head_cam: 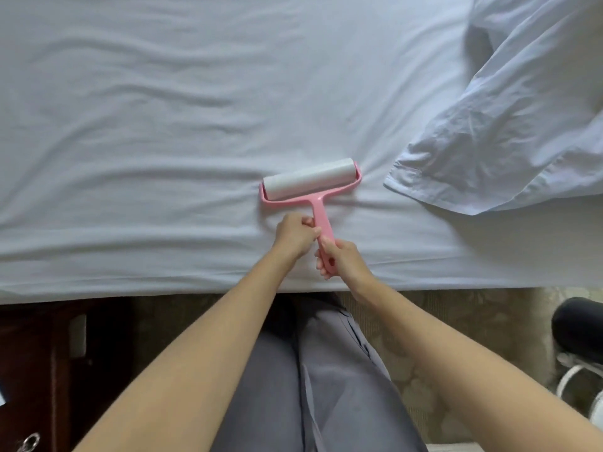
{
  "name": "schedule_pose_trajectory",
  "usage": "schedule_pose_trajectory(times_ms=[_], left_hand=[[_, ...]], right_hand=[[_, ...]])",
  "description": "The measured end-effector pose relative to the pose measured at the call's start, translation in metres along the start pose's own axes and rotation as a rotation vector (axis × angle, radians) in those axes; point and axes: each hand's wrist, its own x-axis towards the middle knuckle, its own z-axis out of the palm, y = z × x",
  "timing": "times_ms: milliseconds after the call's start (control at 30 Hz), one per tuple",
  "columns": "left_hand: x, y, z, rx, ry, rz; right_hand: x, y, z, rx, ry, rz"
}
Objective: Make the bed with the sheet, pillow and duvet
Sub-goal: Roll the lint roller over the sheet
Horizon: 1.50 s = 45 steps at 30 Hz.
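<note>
A pale sheet (163, 125) covers the mattress, with long wrinkles across its left half. A pink lint roller (310, 179) with a white roll lies on the sheet near the front edge. My left hand (293, 234) grips the upper part of its pink handle. My right hand (342, 259) grips the lower end of the same handle. A crumpled white duvet or pillowcase (509, 132) lies bunched on the sheet at the right; I cannot tell which it is.
The bed's front edge (130, 288) runs across the view. Below it lie patterned carpet (456, 321), a dark wooden piece of furniture (49, 353) at the left and a black and white object (577, 337) at the right. My grey trousers fill the lower middle.
</note>
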Motion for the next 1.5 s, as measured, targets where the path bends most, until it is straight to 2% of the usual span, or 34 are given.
schedule_pose_trajectory(times_ms=[267,400,500,767,900,1167,1333,1500], left_hand=[[0.069,0.058,-0.059,-0.016,0.120,0.068],[0.082,0.065,-0.064,-0.079,0.137,0.035],[0.070,0.055,-0.055,-0.100,0.093,0.039],[0.023,0.006,-0.025,-0.054,-0.176,-0.013],[0.010,0.000,-0.023,-0.060,-0.213,-0.027],[-0.017,0.015,-0.040,0.038,-0.248,0.010],[-0.053,0.030,-0.049,0.056,-0.240,0.126],[-0.069,0.069,-0.054,-0.027,-0.193,0.218]], right_hand=[[0.068,-0.089,0.012,-0.034,0.000,-0.101],[0.082,-0.098,0.014,-0.062,-0.018,-0.119],[0.075,-0.082,0.012,-0.067,-0.014,-0.106],[0.031,-0.009,0.008,-0.142,-0.034,0.019],[0.014,-0.004,0.008,-0.084,-0.037,0.055],[-0.027,-0.021,0.013,0.028,-0.018,-0.016],[-0.065,-0.030,0.013,0.253,-0.043,-0.042],[-0.080,-0.056,0.004,0.321,0.046,-0.128]])
